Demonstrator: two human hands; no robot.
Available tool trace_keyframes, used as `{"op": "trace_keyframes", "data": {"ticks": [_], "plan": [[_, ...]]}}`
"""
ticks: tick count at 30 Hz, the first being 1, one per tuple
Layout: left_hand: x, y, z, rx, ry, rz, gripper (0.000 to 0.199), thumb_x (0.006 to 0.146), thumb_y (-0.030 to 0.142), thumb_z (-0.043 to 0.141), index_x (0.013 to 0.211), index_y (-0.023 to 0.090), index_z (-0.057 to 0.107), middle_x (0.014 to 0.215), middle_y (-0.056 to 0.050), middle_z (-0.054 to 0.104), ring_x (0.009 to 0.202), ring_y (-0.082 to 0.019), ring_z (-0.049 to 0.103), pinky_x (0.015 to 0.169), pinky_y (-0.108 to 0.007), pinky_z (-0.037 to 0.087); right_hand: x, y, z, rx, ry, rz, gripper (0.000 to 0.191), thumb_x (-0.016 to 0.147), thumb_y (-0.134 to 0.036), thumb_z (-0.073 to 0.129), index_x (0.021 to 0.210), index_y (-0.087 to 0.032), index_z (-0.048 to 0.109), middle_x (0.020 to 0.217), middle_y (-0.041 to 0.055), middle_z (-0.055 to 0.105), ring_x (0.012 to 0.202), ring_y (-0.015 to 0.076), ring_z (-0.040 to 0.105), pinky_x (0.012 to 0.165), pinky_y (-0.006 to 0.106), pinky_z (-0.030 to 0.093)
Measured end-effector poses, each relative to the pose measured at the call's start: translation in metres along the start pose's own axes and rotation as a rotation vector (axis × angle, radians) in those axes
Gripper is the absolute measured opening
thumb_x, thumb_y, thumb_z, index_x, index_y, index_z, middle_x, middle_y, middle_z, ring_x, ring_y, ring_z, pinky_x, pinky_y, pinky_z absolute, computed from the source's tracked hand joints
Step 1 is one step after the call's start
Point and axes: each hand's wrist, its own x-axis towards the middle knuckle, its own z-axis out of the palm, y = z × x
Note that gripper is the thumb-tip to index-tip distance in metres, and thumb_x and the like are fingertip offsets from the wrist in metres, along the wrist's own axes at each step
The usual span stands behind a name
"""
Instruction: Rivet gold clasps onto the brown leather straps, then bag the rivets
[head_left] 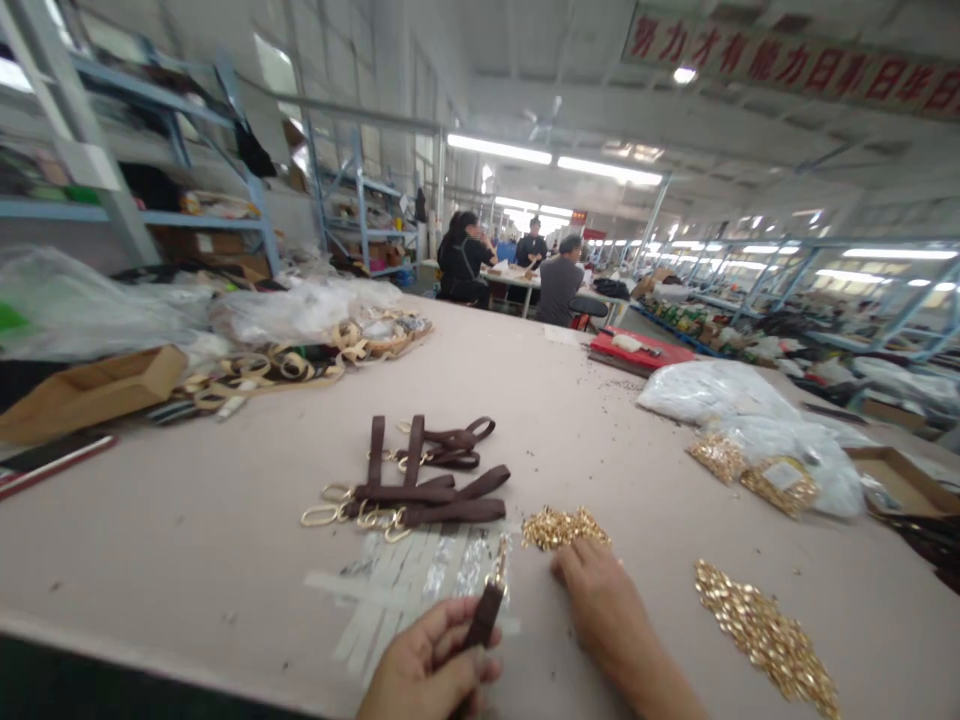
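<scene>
My left hand is closed around a dark brown strap, held upright between thumb and fingers. A gold metal clasp tops the strap. At the near edge of a pile of small gold metal pieces, my right hand reaches down with its fingers curled together. Whatever its fingertips pinch is hidden. Beyond my left hand lies a group of brown straps with gold rings and hooks, some crossing over others. Strips of clear tape cover the tabletop under the held strap.
A second pile of gold pieces spreads at the right. Plastic bags with more gold parts lie behind it. On the left are a cardboard box and tangled beige straps. Several people sit or stand beyond the table.
</scene>
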Motion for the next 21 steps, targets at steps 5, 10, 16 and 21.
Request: {"op": "trace_keyframes", "data": {"ticks": [5, 10, 16, 21], "plan": [[-0.005, 0.005, 0.012, 0.042, -0.067, 0.000, 0.045, 0.068, 0.025, 0.081, 0.110, 0.017, 0.068, 0.101, -0.007, 0.075, 0.084, -0.013, 0.065, 0.066, -0.018, 0.045, -0.015, -0.006, -0.023, 0.195, -0.151, 0.173, 0.019, 0.096, -0.014, 0.043, 0.094, -0.019, 0.061, 0.089, 0.0053, 0.066, 0.085, 0.0186, 0.062, 0.078, 0.030, 0.048], [-0.001, 0.000, 0.015, 0.020, -0.066, -0.011, 0.043, 0.069, 0.024, 0.078, 0.110, 0.015, 0.066, 0.103, -0.009, 0.075, 0.083, -0.014, 0.066, 0.066, -0.020, 0.046, -0.017, -0.010, -0.026, 0.209, -0.168, 0.164, 0.023, 0.093, -0.013, 0.046, 0.095, -0.018, 0.068, 0.095, 0.0084, 0.069, 0.092, 0.0219, 0.063, 0.083, 0.035, 0.050], [0.001, -0.005, 0.016, 0.057, -0.123, 0.036, 0.040, 0.074, 0.023, 0.076, 0.113, 0.018, 0.068, 0.102, -0.005, 0.076, 0.084, -0.012, 0.064, 0.067, -0.018, 0.044, -0.019, -0.027, -0.046, 0.740, -0.050, 0.602, 0.018, 0.080, -0.038, 0.070, 0.086, -0.021, 0.073, 0.079, 0.0029, 0.073, 0.071, 0.0178, 0.065, 0.068, 0.029, 0.053], [-0.002, -0.010, 0.020, 0.021, -0.257, 0.076, 0.033, 0.080, 0.020, 0.070, 0.113, 0.021, 0.069, 0.105, -0.003, 0.075, 0.100, -0.016, 0.066, 0.090, -0.024, 0.046, -0.021, -0.062, -0.060, 1.198, -0.170, 0.727, 0.019, 0.077, -0.039, 0.073, 0.082, -0.020, 0.073, 0.066, -0.0004, 0.069, 0.064, 0.0142, 0.063, 0.064, 0.025, 0.051]]}}
